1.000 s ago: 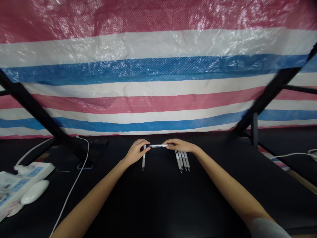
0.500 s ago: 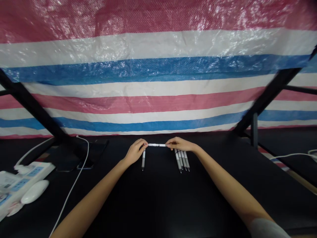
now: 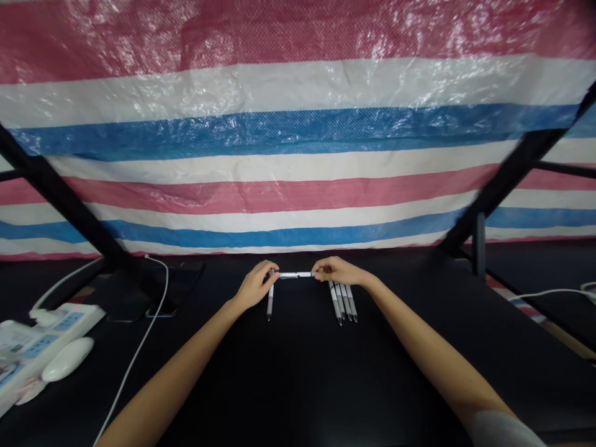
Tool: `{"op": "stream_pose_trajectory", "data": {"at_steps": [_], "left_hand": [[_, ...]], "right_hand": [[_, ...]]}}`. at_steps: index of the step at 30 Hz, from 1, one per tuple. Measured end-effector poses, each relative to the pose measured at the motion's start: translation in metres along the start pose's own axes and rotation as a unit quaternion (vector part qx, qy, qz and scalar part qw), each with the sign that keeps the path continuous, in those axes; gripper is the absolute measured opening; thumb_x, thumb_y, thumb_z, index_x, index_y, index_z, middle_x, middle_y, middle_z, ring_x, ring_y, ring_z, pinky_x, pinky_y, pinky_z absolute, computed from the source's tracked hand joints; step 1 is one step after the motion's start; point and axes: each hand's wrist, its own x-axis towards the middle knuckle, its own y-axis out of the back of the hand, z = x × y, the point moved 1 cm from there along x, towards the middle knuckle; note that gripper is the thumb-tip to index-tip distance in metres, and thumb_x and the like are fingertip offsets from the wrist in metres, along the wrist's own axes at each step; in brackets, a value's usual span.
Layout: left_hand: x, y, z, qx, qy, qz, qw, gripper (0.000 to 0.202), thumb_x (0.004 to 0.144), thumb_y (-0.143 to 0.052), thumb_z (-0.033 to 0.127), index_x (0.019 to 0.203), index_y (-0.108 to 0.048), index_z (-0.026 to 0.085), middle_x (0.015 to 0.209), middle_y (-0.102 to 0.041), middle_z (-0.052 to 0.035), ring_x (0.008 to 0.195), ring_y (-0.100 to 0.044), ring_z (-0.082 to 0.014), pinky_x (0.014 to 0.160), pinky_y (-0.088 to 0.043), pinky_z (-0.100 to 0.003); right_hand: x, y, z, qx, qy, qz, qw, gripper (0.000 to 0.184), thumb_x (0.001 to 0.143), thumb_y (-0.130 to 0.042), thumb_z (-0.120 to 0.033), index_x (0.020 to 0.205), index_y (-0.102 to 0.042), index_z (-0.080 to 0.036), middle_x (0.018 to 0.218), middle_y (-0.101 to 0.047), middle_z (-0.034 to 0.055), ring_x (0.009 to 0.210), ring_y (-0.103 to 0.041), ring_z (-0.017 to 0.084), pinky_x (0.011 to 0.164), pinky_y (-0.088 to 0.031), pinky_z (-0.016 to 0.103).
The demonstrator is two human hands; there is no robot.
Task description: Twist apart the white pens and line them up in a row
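Observation:
A white and silver pen (image 3: 297, 274) lies sideways between my two hands, level above or on the black tabletop. My left hand (image 3: 256, 282) pinches its left end, and my right hand (image 3: 339, 272) pinches the right end; fingertips cover both ends. One white pen with a grey grip (image 3: 270, 303) points toward me just below my left fingers, its far end hidden by them. Below my right hand, several similar pens (image 3: 342, 303) lie side by side, tips toward me, their far ends partly hidden by the hand.
At the left are a white power strip (image 3: 60, 326), a white mouse (image 3: 68, 359) and a white cable (image 3: 144, 341). A dark phone-like slab (image 3: 161, 310) lies beside the black frame leg (image 3: 74, 211). A striped plastic sheet (image 3: 298, 195) hangs behind the table (image 3: 298, 379).
The held pen has turned about its length, so its clip and silver part now show. Both hands stay in nearly the same place.

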Motion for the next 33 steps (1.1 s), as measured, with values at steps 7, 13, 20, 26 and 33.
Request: {"op": "stream_pose_trajectory", "data": {"at_steps": [7,13,20,26,33], "left_hand": [[-0.0002,0.0013,0.0064,-0.007,-0.019,0.006,1.0,0.016,0.09,-0.04,0.029,0.09,-0.054,0.02,0.087,-0.056,-0.0031,0.083,-0.054,-0.0147,0.078,-0.043,-0.027],[-0.0002,0.0015,0.0039,0.001,-0.006,-0.004,1.0,0.027,0.093,-0.033,0.028,0.08,-0.054,0.019,0.089,-0.056,-0.0041,0.085,-0.055,-0.0148,0.08,-0.042,-0.028],[-0.0005,0.0014,0.0047,0.002,0.004,0.007,1.0,0.015,0.089,-0.043,0.032,0.093,-0.052,0.02,0.085,-0.055,-0.0023,0.079,-0.054,-0.0147,0.072,-0.043,-0.027],[-0.0001,0.0015,0.0042,0.007,-0.007,-0.007,1.0,0.027,0.093,-0.031,0.029,0.079,-0.053,0.019,0.082,-0.054,-0.0033,0.08,-0.053,-0.0153,0.076,-0.042,-0.028],[-0.0012,0.0015,0.0042,0.015,0.013,-0.01,1.0,0.018,0.091,-0.039,0.032,0.095,-0.052,0.021,0.083,-0.055,-0.0015,0.079,-0.054,-0.0149,0.073,-0.042,-0.027]], "right_hand": [[-0.0004,0.0015,-0.001,0.005,0.003,0.006,1.0,0.029,0.08,-0.057,-0.041,0.087,-0.063,-0.013,0.066,-0.06,0.0014,0.056,-0.049,0.01,0.054,-0.037,0.023],[0.0,0.0005,-0.0009,0.001,0.004,0.007,1.0,0.029,0.08,-0.057,-0.04,0.088,-0.064,-0.014,0.067,-0.06,0.0014,0.057,-0.05,0.01,0.055,-0.038,0.023],[-0.0012,0.0028,0.0008,0.008,-0.001,0.011,1.0,0.028,0.08,-0.056,-0.04,0.088,-0.063,-0.013,0.066,-0.06,0.0017,0.056,-0.05,0.01,0.054,-0.037,0.022],[0.0,0.0009,0.0016,0.009,0.007,0.01,1.0,0.027,0.08,-0.057,-0.039,0.087,-0.063,-0.014,0.067,-0.061,0.0017,0.058,-0.051,0.011,0.055,-0.038,0.023],[-0.0014,0.0037,-0.0003,0.01,-0.001,0.013,1.0,0.029,0.08,-0.056,-0.041,0.088,-0.062,-0.013,0.067,-0.061,0.002,0.057,-0.051,0.011,0.054,-0.038,0.023]]}}
